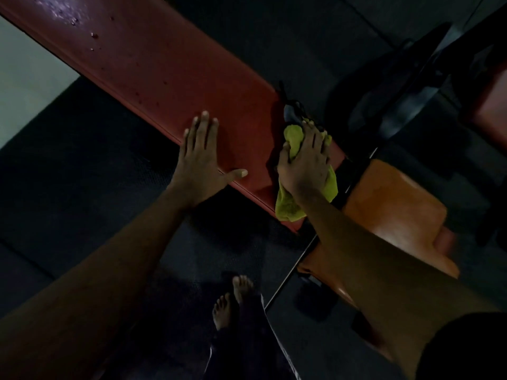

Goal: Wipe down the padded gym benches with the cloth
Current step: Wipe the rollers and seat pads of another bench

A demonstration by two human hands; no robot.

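Under the slightly spread, curled fingers [315,135] of the right hand [303,165], thumb pinching a fold, the yellow-green cloth [290,207] lies on the end of the red bench pad [153,64]. Beside them, the left hand [200,160] presses flat on the pad, fingers straight and apart.

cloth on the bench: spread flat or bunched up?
Bunched. The cloth sits wadded under the right hand at the end of the red bench, with crumpled folds sticking out on both sides of the hand.
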